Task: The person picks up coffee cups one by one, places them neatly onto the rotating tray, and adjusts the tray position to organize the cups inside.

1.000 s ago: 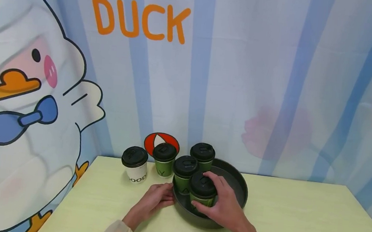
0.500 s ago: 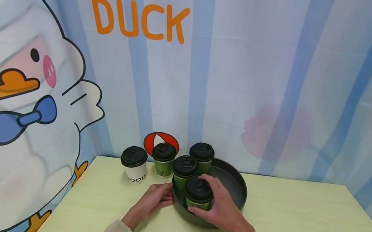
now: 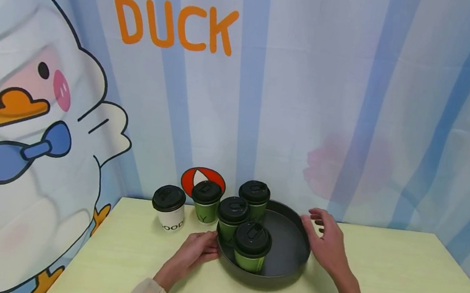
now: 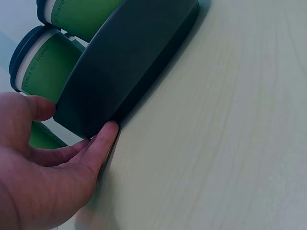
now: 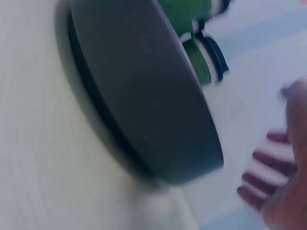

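A dark round pan (image 3: 289, 247) sits on the table, with three lidded green paper cups inside along its left side: a front cup (image 3: 251, 248), a middle cup (image 3: 232, 218) and a back cup (image 3: 255, 199). My left hand (image 3: 194, 256) holds the pan's left edge; in the left wrist view its thumb is at the rim and its fingertips are at the base. My right hand (image 3: 329, 245) is beside the pan's right rim, fingers spread and holding nothing. The right wrist view shows the right hand's fingers (image 5: 273, 165) apart from the pan wall.
A white cup (image 3: 171, 216) with a black lid and another green cup (image 3: 207, 205) stand on the table left of the pan. Behind the pale table (image 3: 376, 276) hangs a striped curtain (image 3: 291, 100) with a duck print.
My right hand shifted the front cup slightly left and forward, let it go, then moved right to the pan's far rim. The left hand stayed at the pan.
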Tool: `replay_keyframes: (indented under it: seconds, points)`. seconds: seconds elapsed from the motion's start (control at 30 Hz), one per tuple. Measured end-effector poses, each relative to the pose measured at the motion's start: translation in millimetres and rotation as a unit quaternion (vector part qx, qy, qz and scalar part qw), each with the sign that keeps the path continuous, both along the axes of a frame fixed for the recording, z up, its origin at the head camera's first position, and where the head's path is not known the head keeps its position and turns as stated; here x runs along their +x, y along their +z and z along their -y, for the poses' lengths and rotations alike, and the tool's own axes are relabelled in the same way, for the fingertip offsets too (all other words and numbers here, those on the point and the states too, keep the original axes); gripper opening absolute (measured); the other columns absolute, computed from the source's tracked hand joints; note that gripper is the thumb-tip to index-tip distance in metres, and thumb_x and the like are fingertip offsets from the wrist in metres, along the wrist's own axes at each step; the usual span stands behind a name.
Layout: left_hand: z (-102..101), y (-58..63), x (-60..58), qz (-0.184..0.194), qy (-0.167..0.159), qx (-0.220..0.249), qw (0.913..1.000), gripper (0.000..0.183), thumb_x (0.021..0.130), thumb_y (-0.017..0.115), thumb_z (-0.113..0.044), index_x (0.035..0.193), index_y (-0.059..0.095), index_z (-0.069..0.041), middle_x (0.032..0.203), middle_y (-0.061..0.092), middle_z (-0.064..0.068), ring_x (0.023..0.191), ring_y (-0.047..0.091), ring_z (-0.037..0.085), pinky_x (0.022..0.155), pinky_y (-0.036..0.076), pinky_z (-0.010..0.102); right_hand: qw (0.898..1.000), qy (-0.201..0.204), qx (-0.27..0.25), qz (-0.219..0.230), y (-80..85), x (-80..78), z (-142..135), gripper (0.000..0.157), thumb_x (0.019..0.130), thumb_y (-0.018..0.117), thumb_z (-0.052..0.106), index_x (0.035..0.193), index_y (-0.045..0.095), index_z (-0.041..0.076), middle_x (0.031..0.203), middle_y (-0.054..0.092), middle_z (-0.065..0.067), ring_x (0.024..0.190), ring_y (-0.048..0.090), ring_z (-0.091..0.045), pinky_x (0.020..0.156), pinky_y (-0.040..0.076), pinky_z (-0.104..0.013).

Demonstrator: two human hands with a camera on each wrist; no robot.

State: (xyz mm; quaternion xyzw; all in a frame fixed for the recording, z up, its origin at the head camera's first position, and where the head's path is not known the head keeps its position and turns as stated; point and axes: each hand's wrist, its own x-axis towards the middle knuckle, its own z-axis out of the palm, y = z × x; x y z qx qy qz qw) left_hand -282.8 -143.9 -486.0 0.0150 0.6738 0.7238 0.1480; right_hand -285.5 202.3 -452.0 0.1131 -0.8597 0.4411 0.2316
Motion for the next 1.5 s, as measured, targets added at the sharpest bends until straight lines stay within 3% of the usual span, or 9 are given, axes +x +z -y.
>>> replay_keyframes:
  seconds: [0.1,0.2,0.3,0.5,0.9,1.0,1.17,1.27,1.5]
  points:
    - [0,-1.3,0.2,0.000,0.002,-0.003,1.0000,0.049,0.107,0.051,-0.029,0.130,0.055,0.014,0.109,0.064,0.012,0.093,0.064,0.016,0.090,0.060,0.034,0.995,-0.039,0.004,0.093,-5.8,-0.4,-16,0.049,0.108,0.055,0.039,0.130,0.060,-0.004,0.117,0.067,-0.024,0.104,0.068,-0.039,0.087,0.057,-0.053]
    - [0,-2.8,0.0,0.001,0.005,-0.004,1.0000,0.049,0.107,0.051,-0.029,0.129,0.055,0.014,0.108,0.064,0.011,0.092,0.064,0.016,0.090,0.060,0.034,0.978,-0.008,-0.034,0.204,-13.1,0.8,-22,0.057,0.110,0.051,0.040,0.128,0.059,-0.013,0.105,0.071,-0.022,0.089,0.073,-0.032,0.080,0.061,-0.044]
    - [0,-2.8,0.2,0.001,0.006,-0.004,1.0000,0.049,0.107,0.051,-0.029,0.129,0.055,0.014,0.108,0.064,0.011,0.092,0.064,0.016,0.089,0.060,0.033,0.956,0.039,-0.111,0.270,-20.1,-0.6,-21,0.058,0.111,0.051,0.036,0.126,0.059,-0.020,0.095,0.072,-0.016,0.077,0.072,-0.025,0.074,0.063,-0.038]
    - [-1,-1.4,0.5,-0.001,0.003,-0.002,1.0000,0.049,0.107,0.051,-0.029,0.128,0.056,0.014,0.108,0.065,0.011,0.092,0.064,0.016,0.089,0.060,0.032,0.924,0.112,-0.188,0.315,-23.4,-3.9,-24,0.054,0.112,0.047,0.029,0.118,0.056,-0.024,0.084,0.068,-0.010,0.071,0.065,-0.017,0.068,0.061,-0.031]
    - [0,-1.5,-0.6,0.004,0.000,0.001,1.0000,0.047,0.107,0.051,-0.029,0.124,0.059,0.013,0.106,0.066,0.010,0.092,0.066,0.016,0.089,0.060,0.032,0.853,0.259,-0.188,0.412,-14.4,-3.2,-49,0.045,0.110,0.053,0.032,0.108,0.066,-0.011,0.088,0.072,-0.014,0.079,0.072,-0.020,0.078,0.063,-0.035]
    - [0,-0.9,-0.8,0.005,0.000,-0.001,1.0000,0.046,0.106,0.051,-0.028,0.124,0.060,0.013,0.106,0.066,0.010,0.092,0.066,0.015,0.089,0.060,0.032,0.852,0.253,-0.183,0.422,-13.9,-2.4,-52,0.049,0.108,0.056,0.035,0.113,0.065,-0.013,0.092,0.073,-0.016,0.083,0.073,-0.022,0.079,0.063,-0.035]
    - [-1,-1.6,-1.0,0.006,0.000,-0.001,1.0000,0.045,0.107,0.050,-0.028,0.124,0.060,0.013,0.106,0.066,0.010,0.092,0.066,0.016,0.090,0.060,0.033,0.874,0.220,-0.202,0.382,-18.0,-4.1,-46,0.066,0.111,0.049,0.037,0.136,0.045,-0.024,0.100,0.070,-0.015,0.087,0.070,-0.021,0.083,0.062,-0.035]
    - [-1,-1.0,-1.1,0.005,-0.001,0.002,1.0000,0.044,0.107,0.050,-0.027,0.124,0.059,0.013,0.106,0.066,0.010,0.092,0.066,0.016,0.090,0.060,0.033,0.880,0.219,-0.208,0.366,-19.0,-4.8,-42,0.067,0.113,0.045,0.035,0.138,0.039,-0.026,0.100,0.071,-0.015,0.086,0.069,-0.020,0.082,0.062,-0.035]
    - [-1,-1.0,-0.1,0.003,0.006,-0.003,1.0000,0.042,0.107,0.050,-0.027,0.119,0.061,0.011,0.102,0.066,0.009,0.090,0.065,0.015,0.087,0.060,0.032,0.853,0.275,-0.189,0.401,-14.1,-1.8,-51,0.051,0.112,0.048,0.032,0.112,0.064,-0.016,0.091,0.071,-0.016,0.080,0.071,-0.021,0.080,0.063,-0.036]
